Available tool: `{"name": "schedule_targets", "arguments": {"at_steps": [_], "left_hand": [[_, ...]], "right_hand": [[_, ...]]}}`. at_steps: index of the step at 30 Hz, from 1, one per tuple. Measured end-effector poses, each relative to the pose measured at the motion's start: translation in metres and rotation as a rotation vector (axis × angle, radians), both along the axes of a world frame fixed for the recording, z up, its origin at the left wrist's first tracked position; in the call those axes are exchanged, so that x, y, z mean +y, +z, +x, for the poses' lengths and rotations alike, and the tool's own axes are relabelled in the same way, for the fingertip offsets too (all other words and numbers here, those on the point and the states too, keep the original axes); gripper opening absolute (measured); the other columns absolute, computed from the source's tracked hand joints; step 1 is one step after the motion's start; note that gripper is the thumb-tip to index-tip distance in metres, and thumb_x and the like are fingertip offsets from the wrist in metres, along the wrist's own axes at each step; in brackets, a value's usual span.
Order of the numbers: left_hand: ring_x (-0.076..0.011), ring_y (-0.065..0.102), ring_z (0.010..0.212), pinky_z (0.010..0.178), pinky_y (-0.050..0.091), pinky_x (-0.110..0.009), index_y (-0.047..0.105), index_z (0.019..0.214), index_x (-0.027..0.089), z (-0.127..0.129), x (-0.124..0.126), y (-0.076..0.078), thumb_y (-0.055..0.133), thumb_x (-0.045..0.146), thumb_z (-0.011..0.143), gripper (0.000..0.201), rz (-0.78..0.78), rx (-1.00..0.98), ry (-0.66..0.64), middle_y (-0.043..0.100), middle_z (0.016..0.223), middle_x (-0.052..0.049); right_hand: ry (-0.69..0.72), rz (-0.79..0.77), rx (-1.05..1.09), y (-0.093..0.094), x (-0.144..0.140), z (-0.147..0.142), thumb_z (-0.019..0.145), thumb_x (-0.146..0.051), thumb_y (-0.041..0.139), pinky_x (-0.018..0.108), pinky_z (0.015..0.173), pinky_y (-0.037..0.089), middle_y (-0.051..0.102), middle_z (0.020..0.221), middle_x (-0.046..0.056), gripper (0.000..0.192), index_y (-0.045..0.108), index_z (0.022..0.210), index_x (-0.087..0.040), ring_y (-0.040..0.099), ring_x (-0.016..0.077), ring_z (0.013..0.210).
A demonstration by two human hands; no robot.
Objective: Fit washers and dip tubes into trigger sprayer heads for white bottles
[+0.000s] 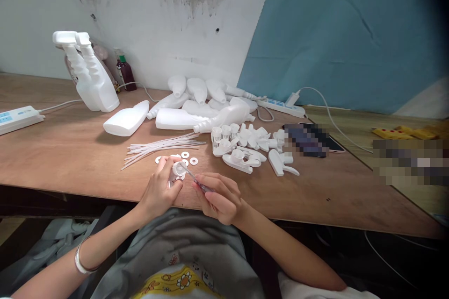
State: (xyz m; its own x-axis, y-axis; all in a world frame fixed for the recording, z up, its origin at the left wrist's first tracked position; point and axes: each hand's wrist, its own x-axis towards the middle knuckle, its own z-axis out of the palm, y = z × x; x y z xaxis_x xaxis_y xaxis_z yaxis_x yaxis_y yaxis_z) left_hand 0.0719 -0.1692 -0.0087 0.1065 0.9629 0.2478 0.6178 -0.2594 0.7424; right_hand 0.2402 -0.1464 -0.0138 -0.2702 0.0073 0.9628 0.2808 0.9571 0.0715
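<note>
The left hand (159, 190) is closed around a small white spray-head part (177, 171), which is held just above the near edge of the wooden table (70, 149), its round opening turned towards the right hand (220, 198). A thin pointed tool (192, 177) is gripped between the fingers of the right hand, and its tip is set against the opening of the held part. A silver bangle (81, 261) is worn on the left wrist.

Just beyond the hands, a few flat white washers (185, 156) are scattered on the table, and a loose bundle of thin white tubes (161, 145) is laid to their left. To the right of the washers, a heap of white trigger heads (245, 145) is piled. Further back, empty white bottles (199, 103) are lying on their sides, and one more bottle (126, 120) is lying apart to the left. Two assembled spray bottles (91, 74) are stood upright near the wall, beside a small dark bottle (125, 71). A white power strip (17, 118) is placed at the far left edge, a second power strip (280, 106) behind the heap, and a phone (312, 139) to its right.
</note>
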Motion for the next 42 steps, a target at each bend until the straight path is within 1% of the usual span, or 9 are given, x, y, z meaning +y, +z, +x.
{"name": "schedule_targets", "arguments": {"at_steps": [5, 12, 18, 20, 22, 28, 31, 38, 42], "left_hand": [[-0.0222, 0.052, 0.090, 0.083, 0.040, -0.036, 0.042, 0.102, 0.021, -0.004, 0.003, -0.003, 0.042, 0.021, 0.072, 0.030, 0.011, -0.014, -0.051, 0.050, 0.104, -0.005], [-0.0218, 0.051, 0.088, 0.082, 0.040, -0.036, 0.042, 0.101, 0.020, -0.004, 0.004, 0.000, 0.041, 0.022, 0.072, 0.030, -0.025, -0.025, -0.037, 0.050, 0.104, -0.005], [-0.0224, 0.052, 0.091, 0.082, 0.040, -0.035, 0.043, 0.103, 0.020, -0.003, 0.003, 0.000, 0.042, 0.022, 0.072, 0.031, -0.017, -0.015, -0.037, 0.050, 0.107, -0.006], [-0.0224, 0.052, 0.091, 0.081, 0.041, -0.034, 0.043, 0.103, 0.020, -0.003, 0.003, 0.000, 0.043, 0.022, 0.071, 0.032, -0.011, -0.033, -0.046, 0.050, 0.107, -0.006], [-0.0223, 0.052, 0.093, 0.082, 0.041, -0.034, 0.044, 0.102, 0.020, -0.003, 0.003, 0.000, 0.042, 0.021, 0.072, 0.031, -0.007, -0.057, -0.045, 0.050, 0.107, -0.006], [-0.0217, 0.051, 0.096, 0.084, 0.041, -0.035, 0.043, 0.100, 0.021, 0.001, 0.000, 0.000, 0.042, 0.020, 0.072, 0.027, 0.017, -0.086, 0.017, 0.047, 0.104, -0.005], [-0.0217, 0.052, 0.094, 0.083, 0.043, -0.036, 0.042, 0.102, 0.022, 0.005, -0.003, -0.001, 0.043, 0.021, 0.073, 0.030, 0.006, -0.047, 0.084, 0.044, 0.107, -0.005], [-0.0218, 0.055, 0.090, 0.079, 0.046, -0.037, 0.042, 0.106, 0.023, 0.009, -0.006, -0.002, 0.045, 0.023, 0.073, 0.033, 0.003, 0.037, 0.140, 0.042, 0.108, -0.005], [-0.0216, 0.057, 0.088, 0.079, 0.046, -0.038, 0.042, 0.106, 0.023, 0.007, -0.004, -0.001, 0.045, 0.024, 0.073, 0.033, -0.021, 0.036, 0.132, 0.044, 0.109, -0.004]], "right_hand": [[-0.029, -0.159, 0.048, -0.004, 0.000, -0.002, 0.074, -0.004, 0.060, 0.026, 0.060, 0.057, 0.066, 0.087, 0.003, 0.031, 0.036, 0.079, -0.024, 0.064, 0.0121, 0.074], [-0.021, -0.185, -0.001, -0.001, -0.002, -0.005, 0.074, -0.003, 0.060, 0.028, 0.059, 0.057, 0.066, 0.087, 0.006, 0.030, 0.039, 0.082, -0.023, 0.065, 0.0154, 0.073], [0.025, -0.599, 0.278, 0.008, 0.002, -0.003, 0.075, -0.010, 0.062, 0.027, 0.060, 0.057, 0.064, 0.082, 0.002, 0.036, 0.034, 0.093, -0.024, 0.067, 0.0152, 0.075], [0.042, -0.681, 0.311, 0.009, 0.003, -0.001, 0.076, -0.010, 0.062, 0.028, 0.062, 0.057, 0.064, 0.082, 0.002, 0.036, 0.034, 0.092, -0.024, 0.067, 0.0147, 0.074], [0.037, -0.620, 0.301, 0.008, 0.003, -0.001, 0.075, -0.009, 0.063, 0.027, 0.061, 0.057, 0.064, 0.082, 0.003, 0.037, 0.034, 0.093, -0.023, 0.067, 0.0149, 0.075], [0.015, -0.022, 0.038, -0.001, 0.000, -0.003, 0.072, 0.000, 0.061, 0.028, 0.061, 0.059, 0.063, 0.089, 0.009, 0.034, 0.038, 0.088, -0.019, 0.066, 0.0170, 0.080], [-0.035, 0.124, 0.014, -0.004, 0.000, -0.003, 0.071, -0.001, 0.061, 0.030, 0.060, 0.059, 0.062, 0.091, 0.011, 0.031, 0.038, 0.083, -0.019, 0.065, 0.0174, 0.079], [-0.105, 0.040, 0.046, -0.005, 0.001, -0.002, 0.068, -0.004, 0.067, 0.024, 0.048, 0.054, 0.064, 0.079, 0.006, 0.036, 0.038, 0.084, -0.019, 0.061, 0.0117, 0.060], [-0.079, -0.086, 0.081, -0.005, 0.001, -0.004, 0.071, -0.004, 0.065, 0.022, 0.049, 0.054, 0.064, 0.076, 0.005, 0.038, 0.037, 0.090, -0.019, 0.062, 0.0120, 0.061]]}}
